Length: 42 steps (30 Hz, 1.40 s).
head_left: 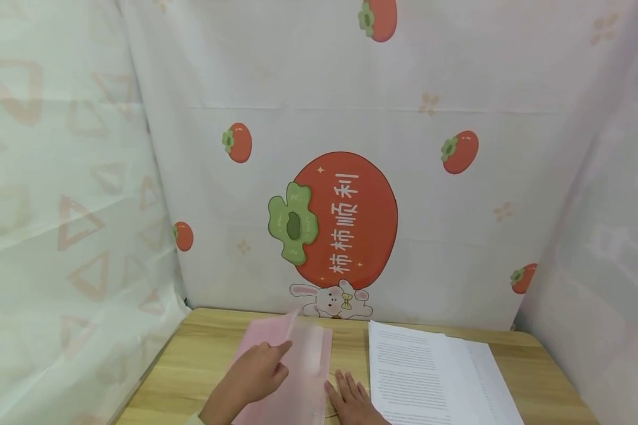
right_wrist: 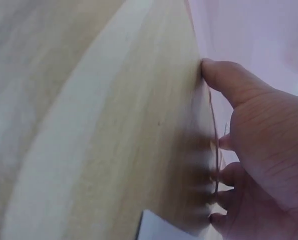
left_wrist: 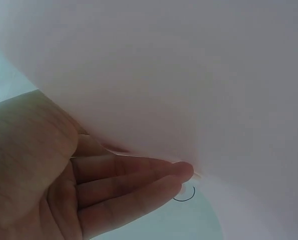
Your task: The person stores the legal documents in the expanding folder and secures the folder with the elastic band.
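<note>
Well, pink folder [head_left: 305,383] — left hand [head_left: 259,370], right hand [head_left: 353,406], likely touching

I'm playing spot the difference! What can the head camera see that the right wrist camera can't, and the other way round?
Only the head view shows the big red persimmon and the rabbit on the cloth backdrop, plus printed lines on the white papers.

Only the right wrist view shows the palm side of the right hand.

Both show that hand at the edge of the pink folder, and the wooden table. I can't tell what the pale corner low in the wrist view is.
</note>
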Motion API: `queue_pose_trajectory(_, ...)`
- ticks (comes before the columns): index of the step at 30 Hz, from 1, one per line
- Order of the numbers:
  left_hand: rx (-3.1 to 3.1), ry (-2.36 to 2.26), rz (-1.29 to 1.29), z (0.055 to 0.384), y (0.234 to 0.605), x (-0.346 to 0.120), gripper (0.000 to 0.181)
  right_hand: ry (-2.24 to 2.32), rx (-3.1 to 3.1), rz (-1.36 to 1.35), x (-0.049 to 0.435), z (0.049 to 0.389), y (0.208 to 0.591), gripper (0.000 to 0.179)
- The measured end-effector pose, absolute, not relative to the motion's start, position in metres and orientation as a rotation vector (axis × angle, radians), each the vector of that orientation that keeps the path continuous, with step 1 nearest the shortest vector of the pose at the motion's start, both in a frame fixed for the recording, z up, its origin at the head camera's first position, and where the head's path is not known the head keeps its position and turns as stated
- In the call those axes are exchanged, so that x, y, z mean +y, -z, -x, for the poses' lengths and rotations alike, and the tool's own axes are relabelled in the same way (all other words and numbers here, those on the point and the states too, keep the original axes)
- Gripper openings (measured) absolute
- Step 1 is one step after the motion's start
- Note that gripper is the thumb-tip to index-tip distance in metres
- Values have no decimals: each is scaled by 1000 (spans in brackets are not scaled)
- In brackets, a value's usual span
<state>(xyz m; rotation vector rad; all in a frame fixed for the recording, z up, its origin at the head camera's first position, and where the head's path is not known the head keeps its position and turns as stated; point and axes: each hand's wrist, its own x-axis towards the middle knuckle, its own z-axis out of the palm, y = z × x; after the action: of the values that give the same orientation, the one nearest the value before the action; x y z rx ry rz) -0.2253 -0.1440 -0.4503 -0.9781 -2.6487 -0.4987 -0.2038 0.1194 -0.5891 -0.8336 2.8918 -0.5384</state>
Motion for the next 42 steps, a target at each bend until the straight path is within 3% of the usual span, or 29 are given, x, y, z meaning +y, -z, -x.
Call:
queue_pose_trajectory(14, -2708, 681, 898, 222, 451, -143, 47, 586, 2857, 810, 112, 203, 573, 93)
queue_pose_trajectory(19, -2724, 687, 881, 222, 454, -142, 48, 699, 2911, 744, 112, 201, 566, 79)
queue_pose_trajectory(28, -2747, 730, 833, 223, 454, -138, 51, 853, 3260, 387, 147, 189, 560, 50)
queue_pose_trajectory(35, -2740, 716, 833, 223, 454, -137, 50, 724, 3259, 75, 183, 182, 548, 68)
queue_pose_trajectory(42, -2716, 684, 820, 222, 457, -138, 51, 624, 3050, -265, 228, 185, 550, 112)
